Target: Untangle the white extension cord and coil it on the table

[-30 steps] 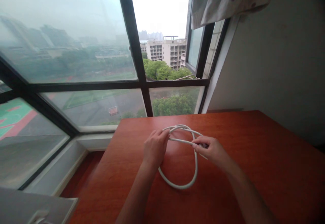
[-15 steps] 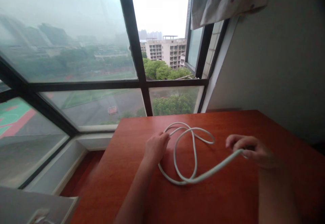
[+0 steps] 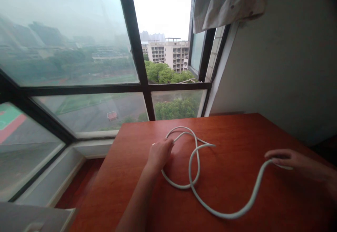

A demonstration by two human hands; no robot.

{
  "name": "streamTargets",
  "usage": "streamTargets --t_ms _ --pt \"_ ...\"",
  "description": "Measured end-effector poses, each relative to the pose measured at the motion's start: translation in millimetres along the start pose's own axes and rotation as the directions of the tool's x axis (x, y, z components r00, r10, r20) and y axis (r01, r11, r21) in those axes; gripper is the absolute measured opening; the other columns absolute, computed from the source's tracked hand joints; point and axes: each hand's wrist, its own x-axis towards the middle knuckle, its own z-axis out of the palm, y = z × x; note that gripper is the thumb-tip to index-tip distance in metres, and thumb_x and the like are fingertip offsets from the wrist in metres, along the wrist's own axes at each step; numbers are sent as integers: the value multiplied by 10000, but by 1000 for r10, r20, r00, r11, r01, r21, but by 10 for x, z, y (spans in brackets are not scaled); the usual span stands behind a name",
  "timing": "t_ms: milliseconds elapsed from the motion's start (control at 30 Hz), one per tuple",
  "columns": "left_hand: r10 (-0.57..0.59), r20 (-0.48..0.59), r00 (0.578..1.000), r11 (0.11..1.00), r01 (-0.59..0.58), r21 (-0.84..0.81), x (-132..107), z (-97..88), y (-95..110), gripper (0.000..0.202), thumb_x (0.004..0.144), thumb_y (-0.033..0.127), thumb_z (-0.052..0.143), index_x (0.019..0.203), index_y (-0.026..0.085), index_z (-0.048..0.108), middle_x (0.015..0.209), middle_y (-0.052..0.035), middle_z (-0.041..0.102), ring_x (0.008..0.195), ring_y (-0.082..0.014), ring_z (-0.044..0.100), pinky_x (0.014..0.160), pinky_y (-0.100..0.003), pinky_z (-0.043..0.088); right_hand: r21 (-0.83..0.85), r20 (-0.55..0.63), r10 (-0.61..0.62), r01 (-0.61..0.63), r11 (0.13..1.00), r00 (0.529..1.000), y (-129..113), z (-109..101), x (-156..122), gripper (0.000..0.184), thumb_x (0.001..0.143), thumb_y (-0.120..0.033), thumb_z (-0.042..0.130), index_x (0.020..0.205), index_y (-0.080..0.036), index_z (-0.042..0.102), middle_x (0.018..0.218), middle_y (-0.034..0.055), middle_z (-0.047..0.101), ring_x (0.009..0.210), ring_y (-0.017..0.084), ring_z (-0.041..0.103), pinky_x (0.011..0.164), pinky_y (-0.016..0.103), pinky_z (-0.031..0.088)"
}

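A white rope (image 3: 228, 216) lies in loose, crossing loops on the reddish-brown table. My left hand (image 3: 160, 153) is closed around part of it at the left side of the loops, near the far half of the table. Over at the right, my right hand (image 3: 296, 162) pinches the rope close to one end, a short piece of which sticks out under the fingers. Between the two hands the rope sags toward me in a wide curve. What lies inside my left fist is hidden.
The wooden table (image 3: 126, 179) reaches up to a dark-framed window (image 3: 86, 90), whose right pane stands open. Cloth (image 3: 229, 4) hangs at the upper right beside a plain wall (image 3: 263, 70). A pale surface (image 3: 34, 216) juts in at the lower left.
My right hand has moved right, pulling the rope end along. The rope's near part now bends in a wider curve, and the right loop has narrowed. My left hand stays about in place.
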Motion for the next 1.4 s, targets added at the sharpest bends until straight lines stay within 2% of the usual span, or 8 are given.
streamTargets --t_ms 100,300,500,600,767,900,1033,1400 --pt "38 -4 999 999 -38 -12 -4 14 -13 231 947 338 396 897 241 600 905 -47 672 816 -191 631 660 -252 374 186 182 189 -222 957 965 116 18 178 423 573 -326 807 969 -204 723 1107 177 663 956 274 676 744 300 559" --pt "132 40 990 991 -130 -43 -18 28 -56 189 901 285 480 788 225 619 852 -37 680 809 -177 621 683 -243 369 315 -138 162 -111 942 977 301 443 579 581 554 -396 809 1058 -196 601 1089 107 650 903 231 678 773 298 581" --pt "141 78 987 990 -143 14 -17 75 -62 174 871 229 482 760 216 615 840 -44 675 763 -180 619 618 -254 349 -78 -258 -106 88 993 960 99 851 893 546 666 -485 691 1097 -163 594 1033 136 649 962 286 640 835 409 540" --pt "154 60 986 988 -155 20 -10 91 -64 166 867 221 478 762 218 606 840 -40 674 761 -180 618 607 -255 343 -428 -267 -297 163 889 917 -106 938 894 474 737 -429 620 1103 -128 603 1093 175 615 1050 321 593 934 472 470" --pt "158 39 987 987 -160 35 -9 87 -50 182 879 226 457 774 219 606 835 -44 672 768 -187 619 621 -258 357 -668 -171 -584 343 661 793 -549 1213 296 357 851 -317 490 1150 -149 589 1190 163 577 1130 303 550 984 449 437" --pt "138 49 989 990 -140 31 -14 58 -18 194 896 250 446 802 218 613 852 -53 676 792 -195 627 645 -262 376 -506 169 -570 567 650 804 -831 1705 -650 230 918 -319 464 1056 -213 614 1040 77 659 955 214 636 857 344 523" --pt "124 74 989 991 -127 31 -13 15 0 181 896 247 452 818 222 614 869 -58 679 804 -203 636 648 -267 387 -384 413 -576 708 592 705 -858 2090 -1295 278 883 -243 538 1158 -249 582 1036 52 664 946 222 628 853 360 526" --pt "84 104 991 994 -91 64 -7 -19 -6 175 876 266 490 798 230 642 886 -68 685 827 -206 641 700 -273 419 -420 445 -589 738 528 675 -592 1977 -1376 202 914 -174 469 1039 -240 613 941 44 658 847 213 617 785 359 513"
